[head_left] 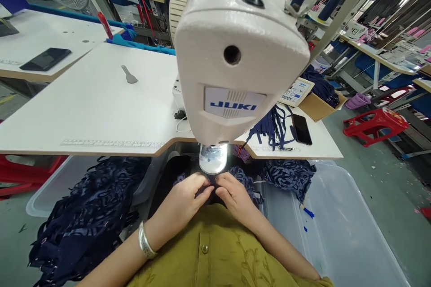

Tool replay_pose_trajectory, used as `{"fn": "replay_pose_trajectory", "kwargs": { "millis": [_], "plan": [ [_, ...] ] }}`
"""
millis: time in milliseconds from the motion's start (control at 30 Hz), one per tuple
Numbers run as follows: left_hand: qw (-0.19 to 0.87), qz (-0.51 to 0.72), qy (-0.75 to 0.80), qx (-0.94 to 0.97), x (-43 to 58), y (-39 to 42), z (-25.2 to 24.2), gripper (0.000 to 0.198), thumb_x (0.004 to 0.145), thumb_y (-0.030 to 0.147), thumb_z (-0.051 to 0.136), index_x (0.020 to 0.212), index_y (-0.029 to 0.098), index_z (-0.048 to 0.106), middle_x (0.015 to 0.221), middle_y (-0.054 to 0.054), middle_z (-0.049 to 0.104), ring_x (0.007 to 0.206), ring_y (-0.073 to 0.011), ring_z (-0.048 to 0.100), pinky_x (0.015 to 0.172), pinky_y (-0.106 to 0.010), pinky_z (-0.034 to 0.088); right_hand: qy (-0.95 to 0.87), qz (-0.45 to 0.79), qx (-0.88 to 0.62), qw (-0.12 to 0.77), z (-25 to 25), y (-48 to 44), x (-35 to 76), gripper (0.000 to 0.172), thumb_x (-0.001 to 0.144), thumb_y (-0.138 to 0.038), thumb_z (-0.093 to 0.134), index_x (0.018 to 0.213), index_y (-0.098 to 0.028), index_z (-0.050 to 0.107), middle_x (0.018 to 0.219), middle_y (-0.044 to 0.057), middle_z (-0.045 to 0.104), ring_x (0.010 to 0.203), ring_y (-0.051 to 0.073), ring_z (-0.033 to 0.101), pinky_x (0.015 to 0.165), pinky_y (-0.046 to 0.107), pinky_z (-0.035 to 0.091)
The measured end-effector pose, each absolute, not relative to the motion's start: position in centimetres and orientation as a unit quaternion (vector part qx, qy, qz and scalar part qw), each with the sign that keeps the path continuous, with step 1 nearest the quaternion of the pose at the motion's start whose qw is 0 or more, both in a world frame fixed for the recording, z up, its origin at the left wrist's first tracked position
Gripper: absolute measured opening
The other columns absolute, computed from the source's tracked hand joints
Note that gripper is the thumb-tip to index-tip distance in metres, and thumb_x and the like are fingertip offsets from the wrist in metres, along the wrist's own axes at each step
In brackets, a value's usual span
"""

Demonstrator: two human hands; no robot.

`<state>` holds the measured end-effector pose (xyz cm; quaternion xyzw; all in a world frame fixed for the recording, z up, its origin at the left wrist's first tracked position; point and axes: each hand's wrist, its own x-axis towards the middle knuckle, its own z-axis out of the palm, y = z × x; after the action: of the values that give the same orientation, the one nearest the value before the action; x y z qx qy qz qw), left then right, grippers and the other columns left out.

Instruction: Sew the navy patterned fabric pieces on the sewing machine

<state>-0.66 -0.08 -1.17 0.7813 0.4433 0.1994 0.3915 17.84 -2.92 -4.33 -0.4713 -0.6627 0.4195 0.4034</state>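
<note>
A white JUKI sewing machine (242,63) fills the middle, its lit metal plate (213,159) just ahead of my hands. My left hand (186,197), with a silver bangle on the wrist, is closed, thumb and fingers pinching dark navy fabric near the plate's front edge. Close beside it, my right hand (235,197) pinches the same dark fabric, most of which the fingers hide. Patterned navy fabric (245,180) shows behind my right hand and hangs below the machine.
On my left, a pile of navy garments (90,215) hangs over a clear bin. Another clear plastic bin (346,215) stands on my right. The white table (101,107) carries a small grey metal piece (129,75), navy straps (274,128) and a phone (301,129).
</note>
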Motion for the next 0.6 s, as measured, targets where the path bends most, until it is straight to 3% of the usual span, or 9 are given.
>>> {"fn": "replay_pose_trajectory", "kwargs": {
  "millis": [300,467,600],
  "plan": [
    [0.257,0.148,0.419,0.858,0.3,-1.3,-0.2,0.022,0.098,0.028,0.036,0.089,0.020,0.055,0.086,-0.002,0.057,0.079,-0.0167,0.056,0.070,-0.030,0.045,-0.394,0.609,-0.402,0.559,-6.2,-3.4,16.6,0.007,0.081,-0.027,0.070,0.088,-0.028,0.071,0.091,-0.002,0.060,0.086,0.013,0.055,0.080,0.025,0.042],
    [0.187,0.158,0.387,0.889,0.7,-1.8,-0.2,0.026,0.098,0.026,0.033,0.087,0.018,0.055,0.083,-0.003,0.056,0.075,-0.0176,0.054,0.068,-0.032,0.045,-0.412,0.628,-0.388,0.534,-7.0,-3.7,17.2,0.018,0.081,-0.029,0.070,0.099,-0.029,0.071,0.090,-0.001,0.059,0.083,0.014,0.053,0.078,0.026,0.042],
    [0.152,0.181,0.372,0.898,0.7,-2.1,-0.5,0.022,0.098,0.025,0.035,0.097,0.017,0.055,0.086,-0.003,0.056,0.078,-0.0178,0.054,0.070,-0.032,0.046,-0.427,0.599,-0.387,0.556,-7.1,-3.8,17.6,0.006,0.082,-0.027,0.070,0.088,-0.028,0.071,0.088,-0.001,0.060,0.083,0.014,0.054,0.076,0.025,0.041]
  ]
}}
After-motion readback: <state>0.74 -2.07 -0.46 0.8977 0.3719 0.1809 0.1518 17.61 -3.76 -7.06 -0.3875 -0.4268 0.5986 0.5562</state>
